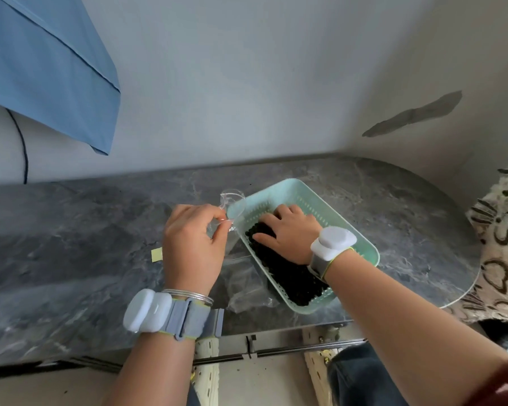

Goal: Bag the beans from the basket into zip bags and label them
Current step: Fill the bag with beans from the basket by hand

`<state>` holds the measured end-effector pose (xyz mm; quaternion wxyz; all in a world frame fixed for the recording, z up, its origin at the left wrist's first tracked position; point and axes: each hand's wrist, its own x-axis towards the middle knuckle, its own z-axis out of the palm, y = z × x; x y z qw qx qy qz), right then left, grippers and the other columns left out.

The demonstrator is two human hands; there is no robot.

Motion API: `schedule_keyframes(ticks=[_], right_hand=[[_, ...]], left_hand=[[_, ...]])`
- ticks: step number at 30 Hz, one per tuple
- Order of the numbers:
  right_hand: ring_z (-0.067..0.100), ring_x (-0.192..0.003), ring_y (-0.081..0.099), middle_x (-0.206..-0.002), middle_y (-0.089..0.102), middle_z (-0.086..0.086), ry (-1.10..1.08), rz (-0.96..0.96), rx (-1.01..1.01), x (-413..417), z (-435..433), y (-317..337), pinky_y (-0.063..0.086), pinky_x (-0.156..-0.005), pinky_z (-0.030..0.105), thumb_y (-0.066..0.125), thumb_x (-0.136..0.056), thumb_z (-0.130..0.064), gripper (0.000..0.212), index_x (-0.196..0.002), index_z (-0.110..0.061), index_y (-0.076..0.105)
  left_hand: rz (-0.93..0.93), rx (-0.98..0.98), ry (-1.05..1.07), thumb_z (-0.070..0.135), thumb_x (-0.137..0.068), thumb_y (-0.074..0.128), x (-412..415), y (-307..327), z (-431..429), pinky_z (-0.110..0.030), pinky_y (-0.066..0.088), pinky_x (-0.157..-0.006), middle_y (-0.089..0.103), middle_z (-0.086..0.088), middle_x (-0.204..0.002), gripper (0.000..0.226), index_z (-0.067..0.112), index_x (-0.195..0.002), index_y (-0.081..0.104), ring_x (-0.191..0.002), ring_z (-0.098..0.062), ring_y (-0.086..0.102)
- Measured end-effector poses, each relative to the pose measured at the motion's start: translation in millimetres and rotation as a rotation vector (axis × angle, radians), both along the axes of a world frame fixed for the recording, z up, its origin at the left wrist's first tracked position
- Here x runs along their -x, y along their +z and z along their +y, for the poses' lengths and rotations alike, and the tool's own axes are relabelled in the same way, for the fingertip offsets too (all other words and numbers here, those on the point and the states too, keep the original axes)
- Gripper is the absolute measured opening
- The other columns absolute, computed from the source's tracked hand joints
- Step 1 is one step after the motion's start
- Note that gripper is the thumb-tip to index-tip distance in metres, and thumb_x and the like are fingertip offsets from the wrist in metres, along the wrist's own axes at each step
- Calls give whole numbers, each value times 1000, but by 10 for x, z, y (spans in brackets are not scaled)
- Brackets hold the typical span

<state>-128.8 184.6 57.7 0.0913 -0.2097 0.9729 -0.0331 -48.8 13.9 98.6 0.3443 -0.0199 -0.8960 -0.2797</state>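
We see a rectangular mint-green plastic basket (302,194) with perforated walls and rounded corners, set at an angle near the right end of the grey marbled stone countertop (71,230). Its floor holds a heap of small, glossy black beans (288,273), mostly toward the near end. Our right hand (288,232) lies palm down in the basket, fingers spread and pressed into the beans; whether it has any gathered under it we cannot tell. Our left hand (192,241) pinches the rim of a clear, thin plastic zip bag (232,209) between thumb and fingertips, holding its mouth open against the basket's left wall. More crinkled clear plastic bags (247,288) lie flat beside the basket's near left corner. A small pale yellow paper label (156,254) rests on the surface left of that hand. Both wrists carry white rounded sensor units on grey straps. Behind the surface's far edge stands a plain pale wall (247,83), with blue cloth (47,63) hanging at the upper left
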Motion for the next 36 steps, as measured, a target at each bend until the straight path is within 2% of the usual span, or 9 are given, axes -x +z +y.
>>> schedule_keyframes(ticks=[3, 8, 11, 14, 16, 18, 21, 29, 36], right_hand=[[32, -112, 46, -125, 42, 10, 84, -53, -51, -1, 21, 3, 46, -85, 41, 30, -96, -52, 45, -128, -22, 41], [31, -95, 59, -109, 58, 10, -3, -79, -39, 64, 130, 22, 43, -68, 33, 40, -97, -40, 33, -110, -13, 53], [28, -89, 60, -89, 63, 8, -121, -84, 237, 122, 229, 125, 43, -70, 31, 47, -94, -35, 26, -90, -11, 58], [23, -77, 58, -80, 63, 8, -254, -33, 486, 189, 309, 263, 42, -65, 30, 51, -92, -32, 29, -88, -6, 64], [18, -61, 54, -69, 59, 4, -367, -113, 698, 202, 386, 296, 42, -49, 26, 52, -92, -31, 26, -82, -9, 64], [15, -48, 45, -60, 51, 2, -488, -251, 1000, 148, 442, 271, 31, -35, 21, 53, -92, -27, 24, -74, -12, 58], [13, -43, 38, -59, 44, 4, -612, -392, 1376, -6, 421, 228, 23, -37, 16, 52, -94, -21, 25, -72, -10, 53], [10, -42, 35, -60, 42, 0, -646, -391, 1939, 148, 311, 487, 20, -37, 15, 48, -97, -22, 26, -73, -12, 49], [11, -43, 35, -62, 41, 1, -597, -354, 2136, 217, 159, 427, 24, -38, 17, 45, -98, -22, 27, -73, -11, 47]], left_hand=[[-66, -83, -17, 16, -69, 80, -4, 43, 48, -29, 47, -64, 61, 6, -71, 13, 12, -76, 70, -71, -22, 61], [-137, -179, -72, 27, -68, 80, 8, 174, 145, -25, 47, -61, 67, 3, -68, 17, 15, -75, 70, -59, -8, 58], [-104, -159, -148, 28, -69, 79, 51, 262, 262, -22, 45, -59, 66, 6, -70, 16, 17, -75, 71, -60, -6, 56], [-83, -100, -192, 23, -68, 80, 148, 241, 343, -15, 41, -60, 65, 7, -74, 14, 16, -76, 71, -64, -2, 53], [-115, -95, -225, 18, -68, 80, 245, 145, 348, -25, 48, -66, 69, 4, -80, 12, 16, -74, 71, -76, -11, 60], [-178, -33, -263, 18, -67, 81, 320, 27, 335, -33, 50, -72, 71, 6, -82, 12, 17, -70, 70, -82, -15, 61], [-332, 55, -293, 20, -65, 82, 353, -85, 344, -39, 50, -73, 70, 6, -77, 13, 17, -68, 69, -81, -17, 58], [-350, 83, -356, 21, -67, 80, 406, -233, 489, -32, 46, -63, 64, 5, -71, 14, 16, -73, 69, -71, -15, 52], [-343, 85, -390, 22, -69, 79, 431, -303, 526, -32, 48, -62, 54, 12, -69, 15, 16, -77, 68, -71, -14, 52]])
